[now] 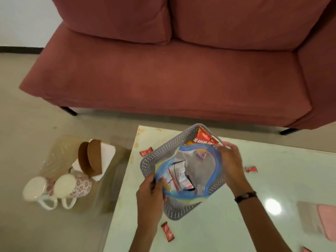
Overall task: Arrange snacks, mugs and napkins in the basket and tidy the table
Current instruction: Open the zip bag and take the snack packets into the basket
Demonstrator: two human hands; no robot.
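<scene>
Two hands hold a clear zip bag (189, 171) with a blue seal open over the grey perforated basket (154, 155) on the white surface (272, 179): the left hand (150, 194) pinches the near rim, the right hand (230, 160) grips the far rim. Inside the bag lie small sachets, their print too blurred to read. A red snack packet (206, 138) in the basket's far corner reads "BHUJIA SEV" in part. Three red wrapped candies (146, 151) (251, 169) (167, 231) lie loose around the basket. On a lower glass side table (109, 197) stand two floral mugs (72, 187) (36, 189) beside a brown holder (91, 157) with white napkins (107, 153).
</scene>
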